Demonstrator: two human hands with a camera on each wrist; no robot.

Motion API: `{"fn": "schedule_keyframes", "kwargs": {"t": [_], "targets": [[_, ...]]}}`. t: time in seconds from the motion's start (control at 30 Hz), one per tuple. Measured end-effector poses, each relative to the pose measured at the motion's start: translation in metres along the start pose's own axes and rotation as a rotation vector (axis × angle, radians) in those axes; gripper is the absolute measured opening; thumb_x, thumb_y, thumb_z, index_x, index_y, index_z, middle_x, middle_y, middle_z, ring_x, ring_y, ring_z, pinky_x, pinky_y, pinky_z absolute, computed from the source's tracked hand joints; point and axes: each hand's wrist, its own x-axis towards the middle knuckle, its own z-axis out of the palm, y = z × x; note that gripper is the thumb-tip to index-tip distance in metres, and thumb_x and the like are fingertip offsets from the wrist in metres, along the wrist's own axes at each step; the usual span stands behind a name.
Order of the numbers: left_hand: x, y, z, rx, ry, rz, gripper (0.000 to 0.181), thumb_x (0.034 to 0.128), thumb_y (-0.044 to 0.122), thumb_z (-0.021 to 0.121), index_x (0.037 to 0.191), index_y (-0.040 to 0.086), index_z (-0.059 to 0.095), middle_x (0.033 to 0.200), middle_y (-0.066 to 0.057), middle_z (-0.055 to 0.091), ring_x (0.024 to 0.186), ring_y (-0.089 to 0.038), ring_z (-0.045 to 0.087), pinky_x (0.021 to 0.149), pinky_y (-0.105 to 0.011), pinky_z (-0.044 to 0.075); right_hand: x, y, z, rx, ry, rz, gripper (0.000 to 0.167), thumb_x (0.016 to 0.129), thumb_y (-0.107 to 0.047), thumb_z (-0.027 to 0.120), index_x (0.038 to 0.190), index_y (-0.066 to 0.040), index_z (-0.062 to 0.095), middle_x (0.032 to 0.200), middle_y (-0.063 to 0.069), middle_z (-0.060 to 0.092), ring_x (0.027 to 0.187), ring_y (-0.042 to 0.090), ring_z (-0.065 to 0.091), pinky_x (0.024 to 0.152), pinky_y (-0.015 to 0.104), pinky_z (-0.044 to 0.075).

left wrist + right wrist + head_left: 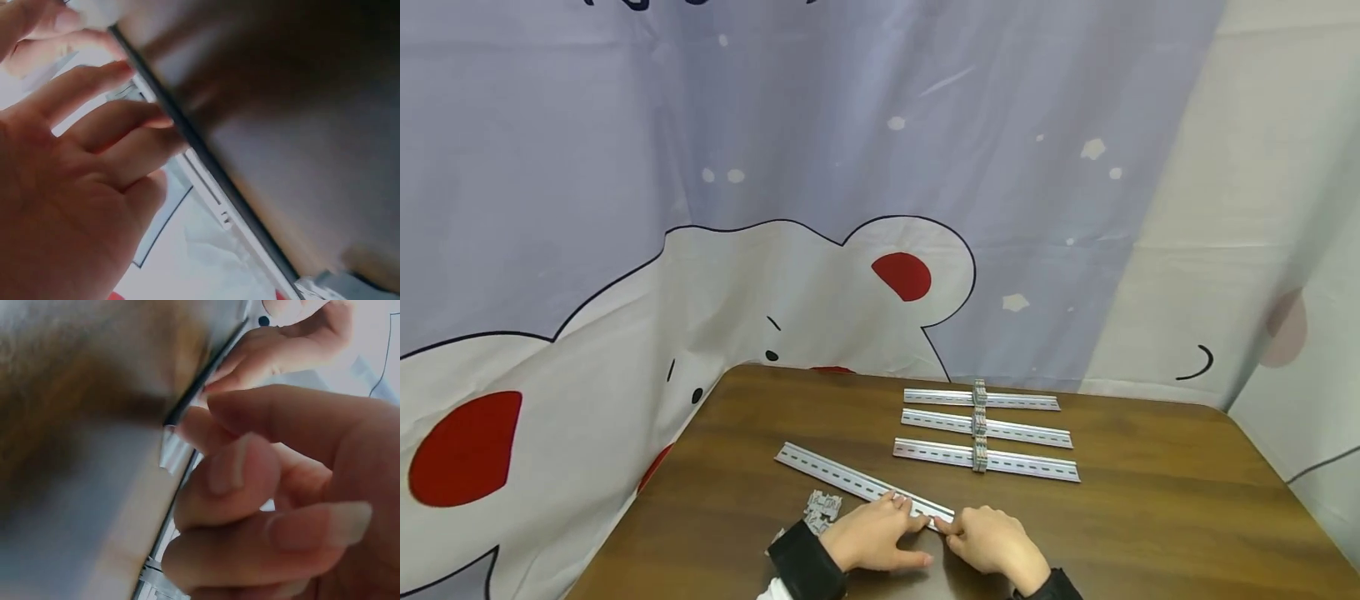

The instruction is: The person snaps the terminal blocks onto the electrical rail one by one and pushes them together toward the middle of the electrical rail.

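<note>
A slotted metal DIN rail (835, 473) lies slantwise on the table, its near right end between the two hands. My left hand (876, 533) rests its fingertips on that right part, with the fingers fairly straight and the thumb stretched out apart from the rail. With a fingertip, my right hand (996, 542) touches the rail's right end. In the right wrist view, its other fingers (244, 550) are curled and nothing shows in them. Beside the left wrist lie some loose grey terminal blocks (822, 508), partly hidden by the sleeve.
Farther back on the wooden table (1150, 500), three more rails run roughly parallel: a back rail (1022, 402), a middle rail (1030, 432) and a front rail (1037, 465). Small terminal blocks (980, 454) sit near their middles. A printed curtain (820, 300) hangs behind the table.
</note>
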Motion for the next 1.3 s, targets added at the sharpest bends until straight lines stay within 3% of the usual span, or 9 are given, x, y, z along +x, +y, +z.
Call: {"fn": "schedule_keyframes", "kwargs": {"t": [0.17, 0.3, 0.53, 0.63, 0.77, 0.83, 1.0, 1.07, 1.3], "targets": [[-0.006, -0.001, -0.001, -0.17, 0.006, -0.005, 0.049, 0.0922, 0.048, 0.059, 0.132, 0.02, 0.061, 0.131, 0.002, 0.063, 0.123, -0.019, 0.058, 0.107, -0.042, 0.041, -0.012, 0.001, -0.001, 0.01, -0.034, 0.036, 0.021, 0.088, -0.026, 0.064, 0.07, -0.018, 0.072, 0.057, -0.003, 0.049, 0.053, 0.015, 0.043, 0.05, 0.034, 0.032], [-0.012, -0.01, -0.005, -0.238, 0.034, -0.022, 0.044, 0.0938, 0.04, 0.06, 0.13, 0.016, 0.062, 0.125, 0.007, 0.066, 0.111, -0.008, 0.062, 0.106, -0.042, 0.042, -0.022, 0.002, -0.006, 0.014, -0.043, 0.067, 0.035, 0.091, -0.034, 0.062, 0.059, -0.02, 0.065, 0.045, -0.005, 0.044, 0.049, 0.016, 0.045, 0.049, 0.035, 0.032], [-0.025, -0.032, -0.014, -0.227, 0.101, -0.109, 0.044, 0.0936, 0.034, 0.061, 0.127, 0.006, 0.063, 0.123, -0.005, 0.068, 0.114, -0.019, 0.064, 0.098, -0.039, 0.048, -0.025, 0.004, -0.018, -0.018, -0.062, 0.148, 0.037, 0.091, -0.033, 0.061, 0.057, -0.019, 0.064, 0.039, -0.003, 0.046, 0.048, 0.017, 0.049, 0.051, 0.037, 0.036], [-0.029, -0.034, -0.013, -0.17, 0.107, -0.176, 0.044, 0.0921, 0.035, 0.063, 0.123, 0.003, 0.064, 0.119, -0.01, 0.068, 0.114, -0.026, 0.062, 0.102, -0.049, 0.044, -0.026, 0.006, -0.017, -0.037, -0.075, 0.208, 0.036, 0.091, -0.034, 0.06, 0.059, -0.017, 0.061, 0.04, -0.002, 0.048, 0.048, 0.016, 0.051, 0.051, 0.037, 0.038], [-0.03, -0.031, -0.009, -0.123, 0.067, -0.256, 0.046, 0.0904, 0.04, 0.064, 0.119, 0.004, 0.066, 0.122, -0.017, 0.064, 0.119, -0.033, 0.058, 0.102, -0.058, 0.04, -0.029, 0.01, -0.015, -0.055, -0.082, 0.266, 0.036, 0.091, -0.034, 0.06, 0.062, -0.014, 0.058, 0.043, -0.001, 0.053, 0.052, 0.017, 0.053, 0.053, 0.039, 0.041], [-0.029, -0.029, -0.006, -0.097, 0.058, -0.25, 0.045, 0.0897, 0.042, 0.064, 0.114, 0.004, 0.068, 0.117, -0.018, 0.066, 0.115, -0.032, 0.059, 0.101, -0.055, 0.042, -0.029, 0.012, -0.016, -0.06, -0.08, 0.283, 0.035, 0.091, -0.034, 0.06, 0.063, -0.012, 0.056, 0.044, 0.0, 0.056, 0.054, 0.018, 0.054, 0.054, 0.04, 0.043], [-0.025, -0.021, -0.004, 0.001, 0.087, -0.167, 0.041, 0.0863, 0.048, 0.066, 0.089, 0.006, 0.067, 0.085, -0.006, 0.065, 0.088, -0.021, 0.062, 0.089, -0.036, 0.047, -0.028, 0.02, -0.021, -0.042, -0.091, 0.298, 0.033, 0.09, -0.029, 0.06, 0.062, -0.011, 0.056, 0.041, 0.001, 0.055, 0.046, 0.018, 0.058, 0.051, 0.036, 0.043], [-0.024, -0.016, -0.002, 0.024, 0.093, -0.142, 0.042, 0.0844, 0.05, 0.067, 0.086, 0.008, 0.066, 0.08, -0.004, 0.064, 0.084, -0.018, 0.061, 0.084, -0.032, 0.047, -0.027, 0.025, -0.023, -0.028, -0.101, 0.313, 0.031, 0.089, -0.026, 0.059, 0.063, -0.011, 0.056, 0.04, 0.001, 0.054, 0.043, 0.018, 0.057, 0.05, 0.034, 0.042], [-0.011, 0.008, 0.009, 0.036, 0.067, -0.11, 0.061, 0.0832, 0.057, 0.065, 0.122, 0.01, 0.066, 0.114, -0.011, 0.069, 0.114, -0.022, 0.062, 0.097, -0.032, 0.048, -0.025, 0.05, -0.026, 0.004, -0.099, 0.422, 0.027, 0.089, -0.025, 0.054, 0.068, -0.009, 0.058, 0.045, 0.001, 0.054, 0.044, 0.016, 0.055, 0.053, 0.036, 0.043]]}}
